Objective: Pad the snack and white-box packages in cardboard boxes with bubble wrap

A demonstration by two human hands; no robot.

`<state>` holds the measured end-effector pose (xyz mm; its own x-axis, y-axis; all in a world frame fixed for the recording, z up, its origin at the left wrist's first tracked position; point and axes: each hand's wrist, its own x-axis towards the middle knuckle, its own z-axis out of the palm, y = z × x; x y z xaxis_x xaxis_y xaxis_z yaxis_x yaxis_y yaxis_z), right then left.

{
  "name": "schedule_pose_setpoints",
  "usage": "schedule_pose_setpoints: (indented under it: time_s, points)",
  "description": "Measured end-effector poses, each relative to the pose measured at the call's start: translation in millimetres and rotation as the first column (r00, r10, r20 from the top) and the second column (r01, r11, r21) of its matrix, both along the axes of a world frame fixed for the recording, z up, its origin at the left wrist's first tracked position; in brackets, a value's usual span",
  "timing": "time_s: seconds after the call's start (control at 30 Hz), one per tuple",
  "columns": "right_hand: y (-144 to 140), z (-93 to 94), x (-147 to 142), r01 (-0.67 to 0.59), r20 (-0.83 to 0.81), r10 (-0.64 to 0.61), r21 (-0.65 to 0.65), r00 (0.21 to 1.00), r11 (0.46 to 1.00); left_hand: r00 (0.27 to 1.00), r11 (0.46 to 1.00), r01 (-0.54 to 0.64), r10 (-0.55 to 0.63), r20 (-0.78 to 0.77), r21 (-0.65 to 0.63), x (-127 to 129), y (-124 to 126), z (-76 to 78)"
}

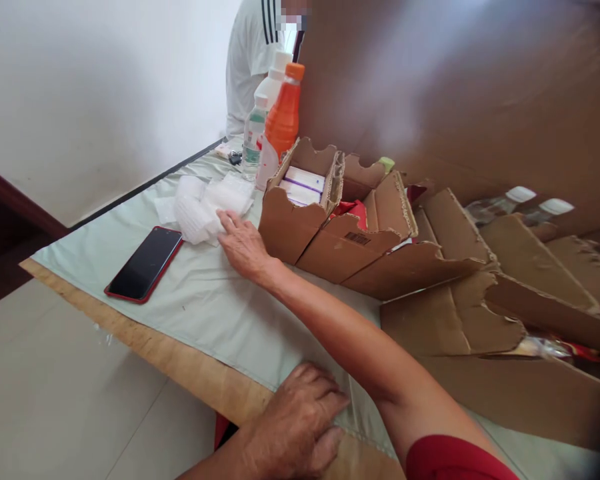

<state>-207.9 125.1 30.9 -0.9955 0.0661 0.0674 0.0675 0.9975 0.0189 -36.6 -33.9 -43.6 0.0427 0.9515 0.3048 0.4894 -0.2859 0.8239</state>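
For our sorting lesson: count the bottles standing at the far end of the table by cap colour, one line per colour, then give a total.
Orange cap: 1
White cap: 2, the second lower down
Total: 3 bottles

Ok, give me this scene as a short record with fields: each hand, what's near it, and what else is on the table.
right hand: reaching out, fingertips on the white foam wrap
left hand: flat on the cloth-covered table at its near edge, holding nothing
beside wrap: red phone, face up
boxes: open cardboard boxes
bottles: orange bottle among others
behind: person in white shirt
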Motion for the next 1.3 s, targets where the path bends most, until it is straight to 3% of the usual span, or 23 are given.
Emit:
schedule_pose_setpoints:
  time_s: [0.1,0.2,0.27,0.33,0.4,0.47,0.53,0.63,0.73,0.8,0.83,0.87,0.97,1.03,1.13,1.2,1.3]
  points:
    - [-7,8.5,-15,-0.111,-0.003,0.111,-0.037,0.994,0.993,0.999,1.000,-0.028,0.028,0.028,0.004,3,1,-3.0]
    - [-15,13.2,-19,-0.095,-0.030,0.093,-0.082,0.995,0.992,0.996,0.998,-0.054,0.052,0.068,0.017,5,0,-3.2]
    - [-20,16.7,0,-0.063,-0.117,0.044,-0.164,0.992,0.984,0.987,0.994,-0.102,0.097,0.127,0.035,4,-2,-3.5]
    - [-22,21.1,38,-0.071,-0.263,-0.029,-0.363,0.964,0.929,0.949,0.976,-0.218,0.211,0.234,0.004,1,-4,-5.5]
    - [-22,24.8,90,-0.124,-0.392,-0.160,-0.606,0.906,0.786,0.844,0.929,-0.353,0.369,0.388,-0.116,-5,-7,-8.0]
    - [-24,25.3,148,-0.155,-0.423,-0.331,-0.782,0.844,0.604,0.679,0.894,-0.388,0.443,0.586,-0.226,-10,-13,-8.8]
    - [-31,20.8,203,-0.139,-0.390,-0.501,-0.874,0.772,0.465,0.493,0.917,-0.298,0.385,0.780,-0.264,-12,-18,-5.9]
    - [-53,3.4,271,-0.089,-0.319,-0.680,-0.932,0.660,0.351,0.274,0.955,-0.174,0.280,0.920,-0.240,-5,-25,3.5]
    - [-84,-21.3,320,-0.092,-0.174,-0.789,-0.985,0.589,0.149,0.208,0.948,-0.130,0.313,0.927,-0.291,14,-25,12.9]
    - [-105,-34.5,347,-0.079,-0.059,-0.815,-0.997,0.576,0.016,0.221,0.908,-0.117,0.419,0.881,-0.402,27,-22,16.1]
    - [-114,-38.6,359,-0.058,-0.018,-0.820,-0.998,0.572,-0.018,0.243,0.874,-0.123,0.486,0.840,-0.470,33,-19,16.5]
    - [-121,-40.6,371,-0.026,0.003,-0.821,-0.999,0.571,-0.022,0.278,0.837,-0.141,0.546,0.790,-0.529,39,-16,16.2]
    - [-126,-37.9,405,0.027,-0.036,-0.825,-0.998,0.564,0.062,0.480,0.773,-0.201,0.613,0.628,-0.602,49,-9,12.4]
    - [-119,-33.5,424,0.020,-0.061,-0.844,-0.996,0.533,0.084,0.590,0.781,-0.217,0.583,0.559,-0.585,54,-7,9.6]
    - [-103,-29.6,443,0.063,-0.032,-0.879,-0.996,0.477,0.070,0.657,0.801,-0.185,0.532,0.534,-0.570,58,-3,9.9]
    - [-96,-28.2,446,0.179,-0.076,-0.862,-0.965,0.501,0.190,0.710,0.785,-0.183,0.522,0.472,-0.593,62,0,15.1]
    - [-95,-26.3,440,0.278,-0.221,-0.763,-0.841,0.607,0.465,0.761,0.720,-0.319,0.582,0.287,-0.616,68,5,28.5]
